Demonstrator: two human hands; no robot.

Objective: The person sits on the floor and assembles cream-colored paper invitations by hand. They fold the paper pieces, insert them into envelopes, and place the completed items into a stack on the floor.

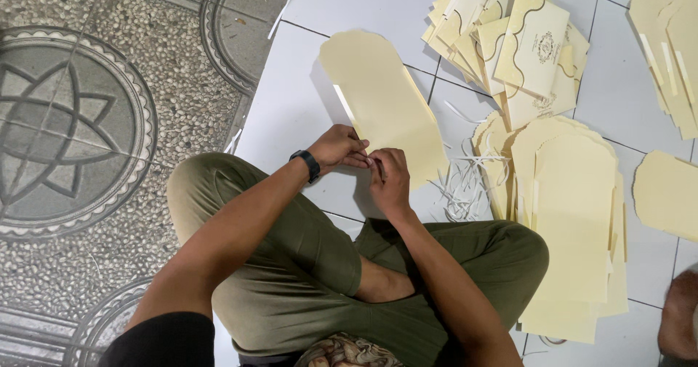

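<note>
both knees frame left hand (339, 149) and right hand (389, 180), pinched shut on cream card (385, 102) edge.

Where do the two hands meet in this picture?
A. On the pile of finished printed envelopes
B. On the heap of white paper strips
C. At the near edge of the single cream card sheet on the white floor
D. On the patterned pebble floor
C: the left hand and the right hand pinch together at the near edge of the cream card sheet, apart from the strips and the printed envelopes.
</note>
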